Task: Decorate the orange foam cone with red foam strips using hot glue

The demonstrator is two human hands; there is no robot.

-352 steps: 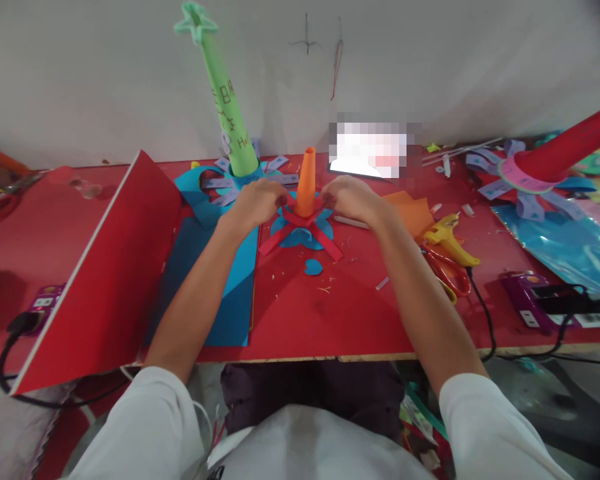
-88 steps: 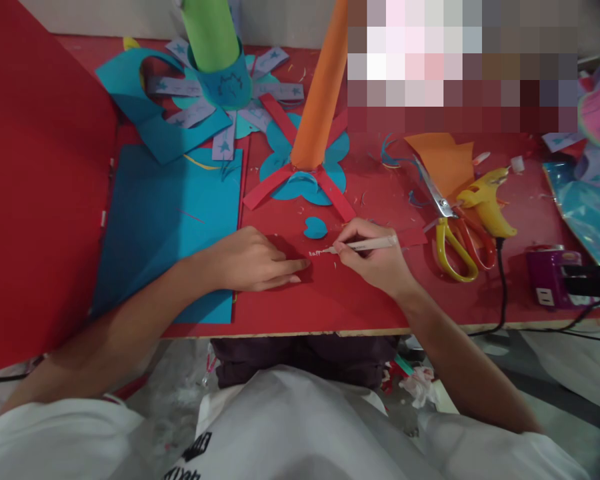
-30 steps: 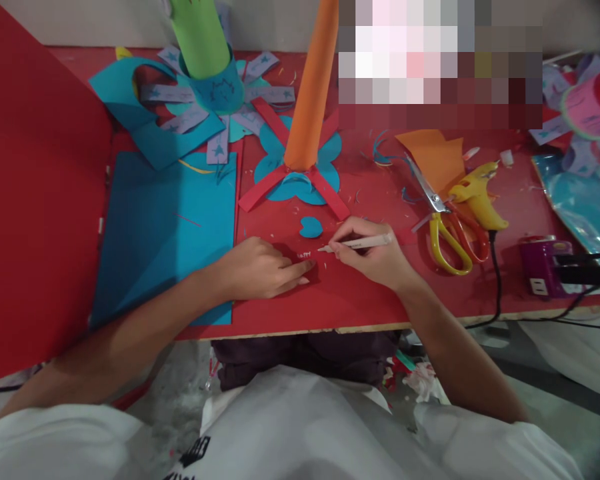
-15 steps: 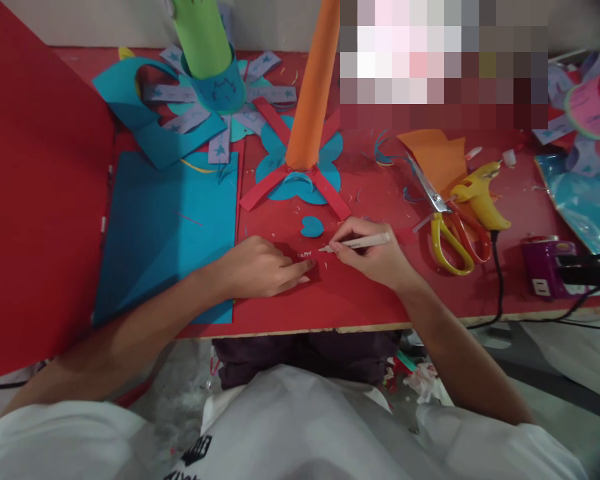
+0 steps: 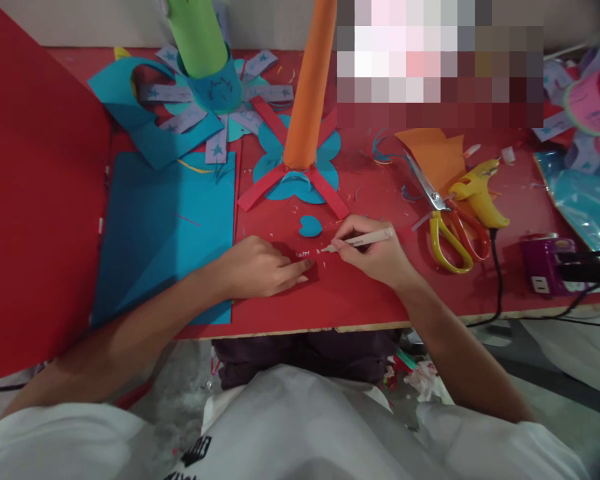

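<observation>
My right hand (image 5: 370, 252) pinches a slim white pen (image 5: 363, 239), its tip at small white lettering (image 5: 304, 254) on the red surface. The lettering looks like a short word followed by a separate letter. Resting just left of it is my left hand (image 5: 265, 268), empty, index finger stretched out beside the writing and the other fingers loosely bent. A small blue heart-like paper cutout (image 5: 311, 226) lies just above the lettering. Behind it stands an orange paper tube (image 5: 307, 100) on a blue petal-shaped base (image 5: 270, 179) with red strips.
To the right lie scissors (image 5: 450, 240), a yellow glue gun (image 5: 480, 193), orange paper (image 5: 437, 157) and a purple power box (image 5: 547, 267). A blue sheet (image 5: 165, 227) lies under my left forearm; a red board (image 5: 35, 187) stands at left. Behind is a green paper tube (image 5: 200, 40).
The pen tip has moved slightly right, and a new white letter shows after the first word. My left hand stays in place. The view has shifted slightly.
</observation>
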